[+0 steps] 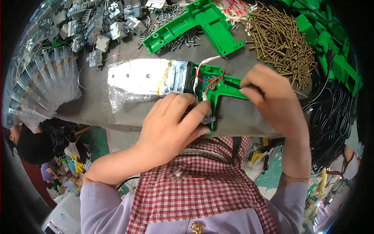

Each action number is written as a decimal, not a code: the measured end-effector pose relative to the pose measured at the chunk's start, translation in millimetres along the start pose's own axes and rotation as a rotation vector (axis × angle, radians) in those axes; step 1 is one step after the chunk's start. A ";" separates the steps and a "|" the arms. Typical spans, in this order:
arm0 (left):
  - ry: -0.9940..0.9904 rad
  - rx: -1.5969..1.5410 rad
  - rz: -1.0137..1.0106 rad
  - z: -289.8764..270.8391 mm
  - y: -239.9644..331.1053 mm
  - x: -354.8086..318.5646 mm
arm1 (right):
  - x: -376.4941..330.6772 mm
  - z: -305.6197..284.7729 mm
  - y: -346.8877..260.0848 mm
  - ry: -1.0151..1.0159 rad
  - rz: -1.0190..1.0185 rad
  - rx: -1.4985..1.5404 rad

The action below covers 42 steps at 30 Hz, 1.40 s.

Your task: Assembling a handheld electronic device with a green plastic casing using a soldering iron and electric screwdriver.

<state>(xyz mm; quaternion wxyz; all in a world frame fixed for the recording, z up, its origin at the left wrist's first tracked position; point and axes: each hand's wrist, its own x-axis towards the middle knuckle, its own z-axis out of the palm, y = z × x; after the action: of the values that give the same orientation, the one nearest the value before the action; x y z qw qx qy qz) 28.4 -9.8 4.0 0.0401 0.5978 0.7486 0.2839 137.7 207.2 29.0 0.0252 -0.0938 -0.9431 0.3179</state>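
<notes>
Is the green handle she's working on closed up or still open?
Open: the green handle half shows red, blue and white wires inside; another green shell lies apart.

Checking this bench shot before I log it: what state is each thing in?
Green handle shell: open, red, blue and white wires exposed.
Metal plate: flat on the table, joined to the shell.
Spare green shell: lying empty, hollow side up.
Brass screws: loose heap.
Left hand: gripping the shell's grip.
Right hand: pinching at the shell.

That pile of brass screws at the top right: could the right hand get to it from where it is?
Probably yes. The right hand rests on the green handle shell, and the brass screws lie just beyond it with nothing between.
</notes>
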 end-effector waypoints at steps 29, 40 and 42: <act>0.205 -0.101 0.156 21.1 -8.8 -17.3 | 59.5 18.7 -23.5 -0.309 -0.227 0.096; 0.161 -0.038 0.101 17.7 -6.1 -15.9 | 53.1 16.6 -24.1 -0.342 -0.231 0.081; 0.152 -0.049 0.074 15.5 -4.5 -14.8 | 52.0 13.3 -22.5 -0.374 -0.227 0.099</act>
<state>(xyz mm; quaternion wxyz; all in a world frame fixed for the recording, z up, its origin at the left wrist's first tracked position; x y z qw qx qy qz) 34.8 -18.1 -15.2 -0.0129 0.6008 0.7195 0.3482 81.5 191.8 31.3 -0.1098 0.0748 -0.9192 0.3708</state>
